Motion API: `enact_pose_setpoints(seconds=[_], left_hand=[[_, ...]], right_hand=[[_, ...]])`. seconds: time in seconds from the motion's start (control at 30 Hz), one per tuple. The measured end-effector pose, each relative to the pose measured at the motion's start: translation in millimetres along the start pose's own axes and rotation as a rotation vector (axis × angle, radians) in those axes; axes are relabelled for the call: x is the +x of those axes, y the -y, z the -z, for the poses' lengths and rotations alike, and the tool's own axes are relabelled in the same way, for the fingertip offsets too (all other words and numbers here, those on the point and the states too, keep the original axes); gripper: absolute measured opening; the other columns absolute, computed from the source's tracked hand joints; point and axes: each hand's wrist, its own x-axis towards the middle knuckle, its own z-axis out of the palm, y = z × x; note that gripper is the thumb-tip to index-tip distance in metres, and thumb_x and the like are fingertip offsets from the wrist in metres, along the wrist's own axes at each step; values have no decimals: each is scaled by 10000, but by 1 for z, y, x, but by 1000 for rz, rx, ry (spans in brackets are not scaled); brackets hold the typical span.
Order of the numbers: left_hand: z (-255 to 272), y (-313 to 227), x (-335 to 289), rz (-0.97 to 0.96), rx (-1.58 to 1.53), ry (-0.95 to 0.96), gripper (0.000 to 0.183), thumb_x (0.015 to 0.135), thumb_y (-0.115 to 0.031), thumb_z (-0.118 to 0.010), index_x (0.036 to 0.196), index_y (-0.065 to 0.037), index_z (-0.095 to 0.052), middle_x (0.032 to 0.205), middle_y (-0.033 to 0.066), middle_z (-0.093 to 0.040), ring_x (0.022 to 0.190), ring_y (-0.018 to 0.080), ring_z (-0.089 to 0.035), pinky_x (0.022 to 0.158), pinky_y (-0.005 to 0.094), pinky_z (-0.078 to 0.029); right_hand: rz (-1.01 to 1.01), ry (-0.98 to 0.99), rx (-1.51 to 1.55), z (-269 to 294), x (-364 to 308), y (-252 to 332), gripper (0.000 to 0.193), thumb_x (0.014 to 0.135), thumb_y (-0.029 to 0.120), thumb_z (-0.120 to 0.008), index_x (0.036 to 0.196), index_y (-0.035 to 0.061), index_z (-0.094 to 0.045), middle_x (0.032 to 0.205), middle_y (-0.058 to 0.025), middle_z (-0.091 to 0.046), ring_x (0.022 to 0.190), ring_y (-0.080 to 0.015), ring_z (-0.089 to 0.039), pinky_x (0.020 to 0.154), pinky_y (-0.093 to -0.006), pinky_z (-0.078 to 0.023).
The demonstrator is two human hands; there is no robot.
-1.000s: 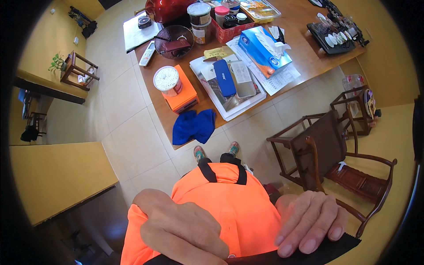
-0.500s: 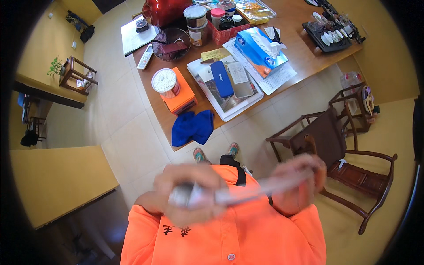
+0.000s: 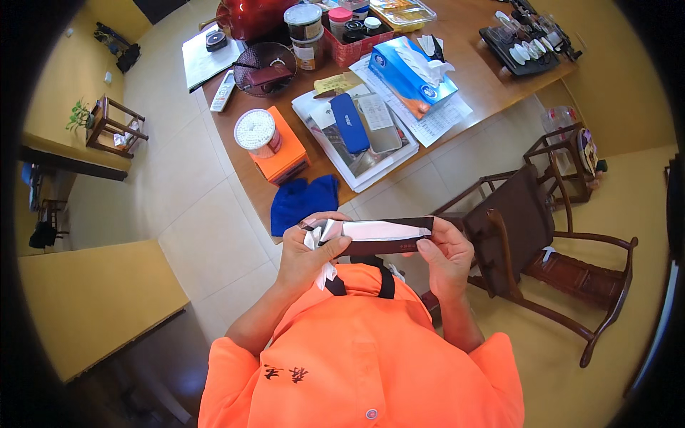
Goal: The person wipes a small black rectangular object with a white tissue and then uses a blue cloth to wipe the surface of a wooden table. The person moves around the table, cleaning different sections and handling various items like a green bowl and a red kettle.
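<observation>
Pinching opposite ends, both hands (image 3: 305,255) (image 3: 448,260) clamp a dark strip (image 3: 382,247) with illegible print (image 3: 419,249).

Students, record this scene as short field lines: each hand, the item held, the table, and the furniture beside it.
Left hand: grips one end of the dark strip, with crumpled white material
Right hand: grips the other end
Held item: long, pale band along its face
Table, near corner: blue cloth; orange box with tub of swabs on top
Table, farther right: blue case on papers; tissue box
Furniture, right: wooden chair
</observation>
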Motion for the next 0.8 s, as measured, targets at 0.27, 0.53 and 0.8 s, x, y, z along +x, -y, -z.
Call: enact_pose_setpoints(seconds=[0.27,0.53,0.8], left_hand=[[15,-2,2,-827,553,225,99,766,-40,-666,846,8,-699,1008,191,-631,797,249,-628,677,270,-489],[10,-1,-4,-1060,666,111,211,682,-75,-688,884,-96,-745,1022,133,-636,720,181,-569,593,249,-460],[10,-2,-3,-1002,659,122,260,672,-40,-697,930,-58,-714,1020,142,-627,690,165,-580,559,232,-460]], right_hand=[[349,199,-158,7,9,-1,228,682,-181,-605,863,-43,-601,1012,-173,-650,1076,-345,-582,913,-398,-458],[595,204,-239,1,17,1,274,608,-191,-627,815,-13,-610,1003,-165,-655,1078,-359,-566,855,-371,-476],[597,217,-219,3,17,0,241,659,-191,-598,844,-36,-605,1007,-178,-646,1041,-323,-588,857,-361,-480]])
